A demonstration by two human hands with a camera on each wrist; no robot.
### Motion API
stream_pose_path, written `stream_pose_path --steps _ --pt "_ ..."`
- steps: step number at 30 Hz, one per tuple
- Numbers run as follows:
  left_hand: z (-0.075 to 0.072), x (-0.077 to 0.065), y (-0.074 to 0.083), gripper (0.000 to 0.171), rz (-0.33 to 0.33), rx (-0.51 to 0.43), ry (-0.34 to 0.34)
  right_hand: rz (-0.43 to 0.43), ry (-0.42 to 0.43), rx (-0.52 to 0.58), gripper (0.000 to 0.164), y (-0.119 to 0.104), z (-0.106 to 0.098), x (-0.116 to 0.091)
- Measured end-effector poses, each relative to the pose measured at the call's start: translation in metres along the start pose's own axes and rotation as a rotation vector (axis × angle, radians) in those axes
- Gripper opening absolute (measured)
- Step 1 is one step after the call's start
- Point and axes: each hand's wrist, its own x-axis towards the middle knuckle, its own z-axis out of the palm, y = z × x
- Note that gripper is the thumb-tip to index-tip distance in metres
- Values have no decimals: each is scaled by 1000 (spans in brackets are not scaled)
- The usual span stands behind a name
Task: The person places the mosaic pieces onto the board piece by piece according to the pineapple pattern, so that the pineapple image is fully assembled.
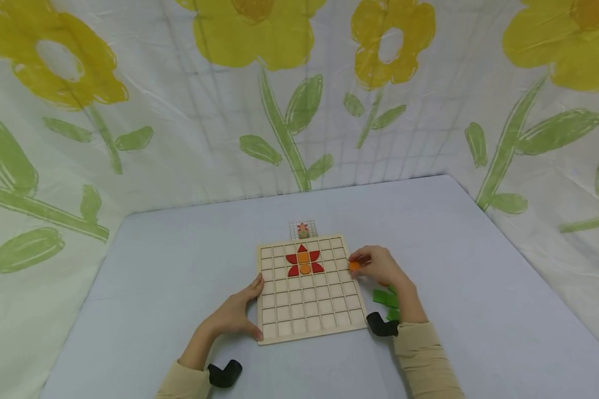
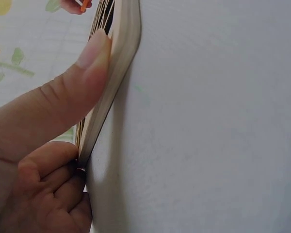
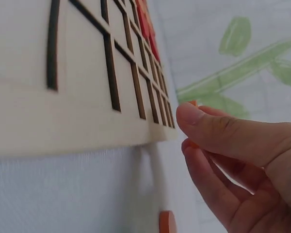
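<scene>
A wooden grid board (image 1: 309, 302) lies on the table with red pieces (image 1: 292, 259) and orange pieces (image 1: 305, 269) set in its far cells. My left hand (image 1: 234, 313) holds the board's left edge, thumb at the near corner and index finger farther up; in the left wrist view the thumb (image 2: 72, 92) presses the rim while other fingers curl beside it. Just off the right edge, my right hand (image 1: 379, 265) pinches an orange piece (image 1: 354, 266) between thumb and fingers. Only slivers of that orange piece (image 3: 193, 102) show in the right wrist view, so its full shape is hidden.
Several green square pieces (image 1: 380, 297) lie right of the board, partly under my right forearm. Another orange piece (image 3: 167, 222) rests on the table below my right hand. Beyond the board's far edge is a small gridded pattern card (image 1: 303, 228). A flower-printed curtain (image 1: 204, 138) backs the table.
</scene>
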Motion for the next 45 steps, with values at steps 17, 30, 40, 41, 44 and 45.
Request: stream_pose_path --steps 17,30,40,41,44,45 --pt "3 1 -2 121 -21 -13 9 -33 -44 53 27 -22 27 7" --pt "3 1 -2 122 -19 -21 9 -62 -8 -11 25 -36 47 12" --pt "2 1 0 122 -19 -14 9 -75 -5 -27 26 -48 60 15" --pt "2 1 0 122 -19 -14 9 -80 -7 -34 26 -49 61 16" --pt "2 2 -1 122 -20 -14 9 -77 -13 -37 26 -54 65 16" --pt "2 2 -1 122 -21 -15 8 -73 -14 -34 25 -55 67 16"
